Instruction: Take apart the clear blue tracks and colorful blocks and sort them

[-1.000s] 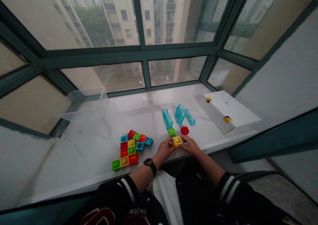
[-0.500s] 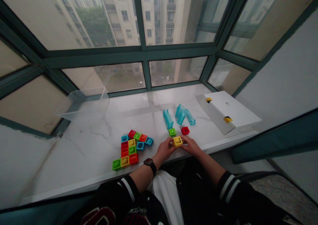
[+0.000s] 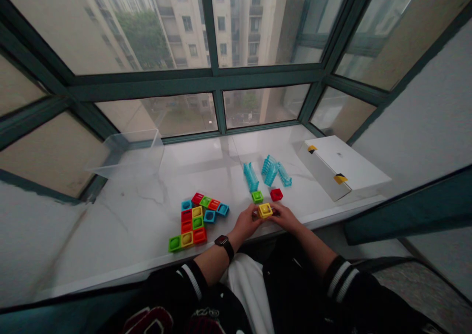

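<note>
Block (image 3: 265, 210) in left hand (image 3: 246, 222) and right hand (image 3: 287, 218), mark (image 3: 339, 154) on white box (image 3: 357, 166) apparently unreadable

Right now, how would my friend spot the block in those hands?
Find the white ledge below the green-framed window, then its near edge. There, the left hand and right hand hold the yellow block between them. Unlike the green block and red block just beyond, it is yellow and held.

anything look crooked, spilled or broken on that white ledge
One part looks askew: the slanted row of four blocks at the left cluster's far side, red, green, orange-red and blue, angles off the straighter grid of blocks. Nothing looks spilled or broken, the yellow block included, though details are small.
</note>
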{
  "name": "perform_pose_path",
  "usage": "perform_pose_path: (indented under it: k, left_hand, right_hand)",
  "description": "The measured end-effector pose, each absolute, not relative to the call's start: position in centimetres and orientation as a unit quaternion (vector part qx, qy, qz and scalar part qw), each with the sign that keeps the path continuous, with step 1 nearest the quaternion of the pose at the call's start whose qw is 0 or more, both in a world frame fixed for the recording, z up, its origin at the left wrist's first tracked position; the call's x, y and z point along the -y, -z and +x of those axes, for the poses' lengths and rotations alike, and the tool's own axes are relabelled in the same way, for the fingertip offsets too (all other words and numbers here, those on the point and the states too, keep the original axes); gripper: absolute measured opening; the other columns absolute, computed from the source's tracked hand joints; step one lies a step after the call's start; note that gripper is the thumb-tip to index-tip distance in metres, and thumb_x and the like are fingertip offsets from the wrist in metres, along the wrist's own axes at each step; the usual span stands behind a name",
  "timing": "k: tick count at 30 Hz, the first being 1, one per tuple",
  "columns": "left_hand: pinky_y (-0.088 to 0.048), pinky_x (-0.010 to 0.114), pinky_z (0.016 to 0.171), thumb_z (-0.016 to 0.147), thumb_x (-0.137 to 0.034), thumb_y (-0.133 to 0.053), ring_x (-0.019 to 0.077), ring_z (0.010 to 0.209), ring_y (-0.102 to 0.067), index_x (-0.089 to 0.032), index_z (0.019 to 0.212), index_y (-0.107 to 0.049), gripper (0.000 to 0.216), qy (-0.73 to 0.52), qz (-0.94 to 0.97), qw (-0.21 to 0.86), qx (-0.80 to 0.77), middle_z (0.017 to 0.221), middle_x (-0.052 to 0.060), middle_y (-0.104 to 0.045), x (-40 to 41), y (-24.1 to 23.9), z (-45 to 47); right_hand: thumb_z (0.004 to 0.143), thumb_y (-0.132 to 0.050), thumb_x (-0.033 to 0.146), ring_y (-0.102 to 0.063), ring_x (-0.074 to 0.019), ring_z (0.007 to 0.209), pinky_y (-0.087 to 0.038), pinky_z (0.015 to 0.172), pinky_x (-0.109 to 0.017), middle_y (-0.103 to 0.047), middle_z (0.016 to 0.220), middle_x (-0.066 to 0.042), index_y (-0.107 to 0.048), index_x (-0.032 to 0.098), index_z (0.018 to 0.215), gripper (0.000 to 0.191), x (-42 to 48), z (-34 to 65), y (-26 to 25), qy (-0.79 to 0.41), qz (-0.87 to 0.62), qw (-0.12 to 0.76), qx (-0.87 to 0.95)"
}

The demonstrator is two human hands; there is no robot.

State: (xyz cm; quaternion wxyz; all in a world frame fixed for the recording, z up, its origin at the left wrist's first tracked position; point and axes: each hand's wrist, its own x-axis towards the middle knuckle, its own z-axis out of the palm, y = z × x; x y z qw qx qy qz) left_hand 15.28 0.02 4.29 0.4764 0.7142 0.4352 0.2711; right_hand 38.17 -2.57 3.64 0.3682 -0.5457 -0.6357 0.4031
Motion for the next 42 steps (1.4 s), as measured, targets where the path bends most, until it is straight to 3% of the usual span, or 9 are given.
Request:
perform_pose_path:
  k: [12,14,16,20,24,31,36,42]
  left_hand:
    - [-0.061,0.034,0.080,0.076,-0.029,-0.084,0.0225,0.101,-0.073,-0.025,0.126,-0.062,0.054,-0.255,0.719,0.482,-0.431,0.120,0.007,-0.075,-0.5,-5.4,13.7]
    - [-0.061,0.033,0.077,0.081,-0.034,-0.079,0.0214,0.102,-0.072,-0.026,0.126,-0.061,0.049,-0.282,0.723,0.463,-0.428,0.128,0.007,-0.072,-0.7,-6.7,11.4]
    - [-0.060,0.036,0.084,0.092,-0.038,-0.068,0.0204,0.102,-0.071,-0.025,0.125,-0.062,0.037,-0.314,0.734,0.417,-0.434,0.124,0.007,-0.073,-1.1,-8.1,8.1]
    - [-0.051,0.051,0.106,0.097,-0.038,-0.058,0.0275,0.113,-0.067,-0.023,0.116,-0.069,0.026,-0.340,0.738,0.226,-0.537,0.118,0.009,-0.074,-1.5,-9.5,0.2]
    - [-0.043,0.056,0.115,0.097,-0.033,-0.057,0.0320,0.131,-0.060,-0.025,0.117,-0.070,0.026,-0.306,0.759,0.130,-0.560,0.136,0.010,-0.069,-1.3,-8.3,-4.3]
    - [-0.028,0.065,0.124,0.100,-0.033,-0.054,0.0349,0.146,-0.048,-0.028,0.143,-0.061,0.045,-0.198,0.771,0.071,-0.602,0.157,0.011,-0.055,-1.1,-6.2,-3.2]
    - [-0.026,0.064,0.125,0.100,-0.034,-0.057,0.0335,0.145,-0.048,-0.031,0.137,-0.067,0.039,-0.169,0.786,0.048,-0.593,0.161,0.010,-0.051,-1.1,-6.3,-3.0]
    - [-0.026,0.062,0.125,0.097,-0.034,-0.061,0.0323,0.145,-0.047,-0.034,0.137,-0.067,0.040,-0.164,0.822,0.072,-0.540,0.160,0.007,-0.051,-1.0,-6.4,-3.2]
  right_hand:
    - [0.074,-0.081,0.026,-0.073,-0.0252,0.099,-0.062,0.092,-0.045,-0.072,0.123,-0.010,-0.070,0.021,0.127,0.055,2.5,38.3,-5.0,-0.382,-0.549,0.331,0.666]
    - [0.072,-0.084,0.031,-0.073,-0.0250,0.098,-0.063,0.089,-0.045,-0.068,0.131,-0.012,-0.066,0.022,0.133,0.065,2.8,38.5,-5.4,-0.387,-0.547,0.328,0.666]
    - [0.073,-0.085,0.037,-0.072,-0.0253,0.100,-0.064,0.086,-0.044,-0.064,0.139,-0.013,-0.063,0.023,0.139,0.070,3.3,38.7,-6.3,-0.374,-0.549,0.333,0.669]
    - [0.090,-0.070,0.039,-0.067,-0.0291,0.112,-0.060,0.094,-0.049,-0.066,0.133,-0.012,-0.066,0.026,0.132,0.044,3.8,38.4,-10.0,-0.235,-0.564,0.410,0.678]
    - [0.096,-0.064,0.033,-0.064,-0.0314,0.116,-0.053,0.105,-0.052,-0.070,0.121,-0.011,-0.070,0.027,0.124,0.029,3.1,34.8,-13.8,-0.121,-0.535,0.458,0.700]
    - [0.094,-0.066,0.019,-0.063,-0.0246,0.122,-0.051,0.109,-0.042,-0.065,0.131,-0.009,-0.061,0.026,0.136,0.043,0.3,23.1,-12.6,-0.231,-0.440,0.324,0.805]
    - [0.085,-0.078,0.016,-0.057,-0.0294,0.130,-0.046,0.114,-0.044,-0.057,0.142,-0.016,-0.057,0.020,0.141,0.060,-0.4,19.2,-8.8,-0.245,-0.528,0.202,0.788]
    - [0.090,-0.070,0.013,-0.063,-0.0241,0.118,-0.048,0.103,-0.035,-0.063,0.130,-0.011,-0.064,0.021,0.122,0.033,-0.3,19.6,-7.9,-0.256,-0.553,0.151,0.779]
